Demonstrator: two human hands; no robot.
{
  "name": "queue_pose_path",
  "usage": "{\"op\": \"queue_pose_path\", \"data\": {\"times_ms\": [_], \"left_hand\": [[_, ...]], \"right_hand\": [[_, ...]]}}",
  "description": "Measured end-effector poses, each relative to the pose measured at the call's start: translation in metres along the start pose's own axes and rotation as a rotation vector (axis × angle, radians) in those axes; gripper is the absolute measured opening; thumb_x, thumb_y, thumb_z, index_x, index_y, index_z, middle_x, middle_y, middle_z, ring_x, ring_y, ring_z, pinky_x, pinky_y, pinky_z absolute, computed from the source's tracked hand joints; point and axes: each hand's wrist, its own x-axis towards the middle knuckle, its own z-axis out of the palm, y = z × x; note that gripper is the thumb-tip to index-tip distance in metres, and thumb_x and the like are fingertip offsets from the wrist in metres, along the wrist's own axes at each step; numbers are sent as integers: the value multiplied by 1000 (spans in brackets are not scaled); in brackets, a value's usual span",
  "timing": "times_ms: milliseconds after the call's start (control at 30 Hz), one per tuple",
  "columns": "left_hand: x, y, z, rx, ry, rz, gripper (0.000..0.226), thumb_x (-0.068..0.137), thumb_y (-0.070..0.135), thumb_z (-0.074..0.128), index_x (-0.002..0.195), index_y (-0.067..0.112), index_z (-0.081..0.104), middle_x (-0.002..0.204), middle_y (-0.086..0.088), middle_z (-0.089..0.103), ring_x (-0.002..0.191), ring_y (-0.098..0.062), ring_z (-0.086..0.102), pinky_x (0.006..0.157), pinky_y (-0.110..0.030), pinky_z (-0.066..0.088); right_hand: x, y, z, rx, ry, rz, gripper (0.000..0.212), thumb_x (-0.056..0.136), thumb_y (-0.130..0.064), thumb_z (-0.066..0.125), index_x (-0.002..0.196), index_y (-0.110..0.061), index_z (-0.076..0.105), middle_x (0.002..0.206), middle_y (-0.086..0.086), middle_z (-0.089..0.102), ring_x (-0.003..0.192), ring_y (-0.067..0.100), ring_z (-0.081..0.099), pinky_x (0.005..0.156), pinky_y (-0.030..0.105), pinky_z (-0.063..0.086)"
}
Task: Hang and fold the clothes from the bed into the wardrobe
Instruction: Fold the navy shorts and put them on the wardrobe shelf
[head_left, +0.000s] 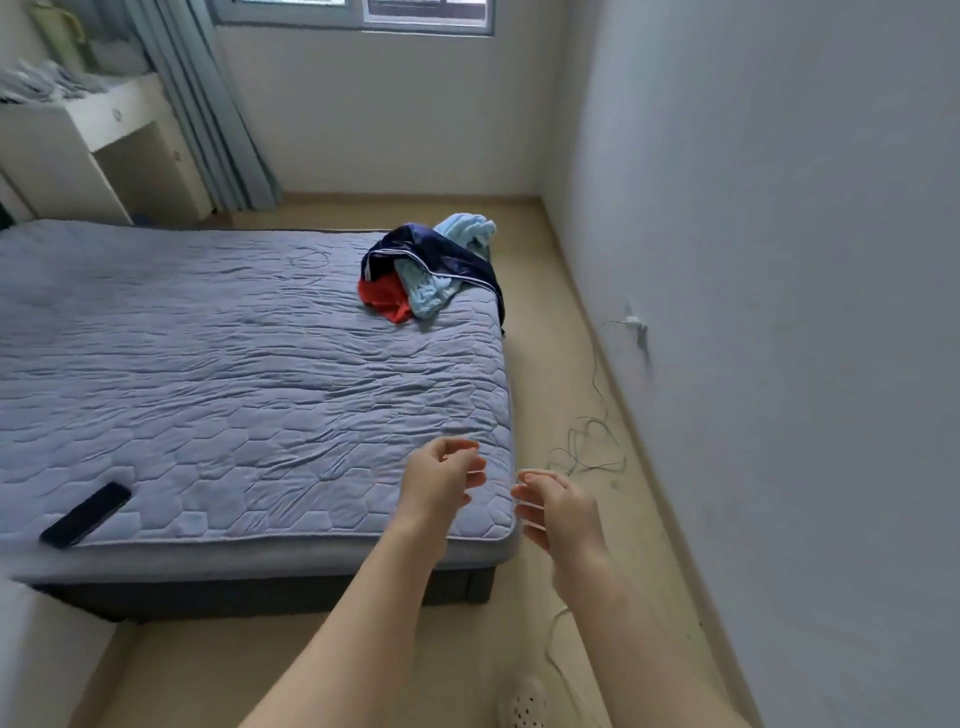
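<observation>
A small heap of clothes (431, 270) lies at the far right corner of the bed (218, 374): a navy garment with white trim, a light blue one and a red one, tangled together. My left hand (441, 480) hovers over the bed's near right corner, fingers loosely curled and holding nothing. My right hand (558, 512) is just beside it, past the mattress edge, fingers apart and empty. Both hands are well short of the heap. No wardrobe is in view.
A dark phone (85, 514) lies on the bed's near left. A cable (587, 447) trails over the floor strip between bed and right wall, from a wall plug (636, 325). A white desk (98, 150) and curtain (208, 104) stand beyond the bed.
</observation>
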Motion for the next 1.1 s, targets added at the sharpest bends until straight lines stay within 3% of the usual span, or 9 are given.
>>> {"op": "queue_pose_path", "data": {"times_ms": [233, 633, 833, 1100], "left_hand": [[102, 46, 112, -8, -82, 3, 16, 90, 6, 48, 82, 17, 58, 75, -1, 62, 65, -10, 58, 61, -24, 39], [260, 123, 266, -39, -147, 2, 17, 92, 7, 46, 85, 17, 57, 77, 0, 62, 69, -10, 58, 64, -25, 40], [376, 149, 304, -57, -160, -6, 16, 92, 9, 46, 85, 18, 58, 80, -1, 62, 72, -11, 59, 65, -26, 42], [525, 199, 305, -50, -35, -71, 14, 92, 8, 45, 92, 14, 57, 76, 0, 60, 66, -9, 56, 63, -24, 40]], "right_hand": [[112, -80, -52, 68, 53, -19, 19, 91, -10, 50, 77, -15, 62, 71, 2, 59, 64, 15, 49, 60, 25, 36], [284, -192, -114, 16, 109, -10, 15, 92, -12, 50, 83, -13, 62, 77, 3, 60, 68, 15, 52, 63, 27, 40], [398, -241, -98, -37, 109, 7, 14, 91, -14, 50, 84, -13, 62, 77, 2, 59, 68, 15, 52, 63, 26, 40], [533, -311, -43, -61, 75, 81, 14, 91, -14, 51, 81, -14, 61, 77, 2, 59, 69, 16, 53, 64, 27, 41]]}}
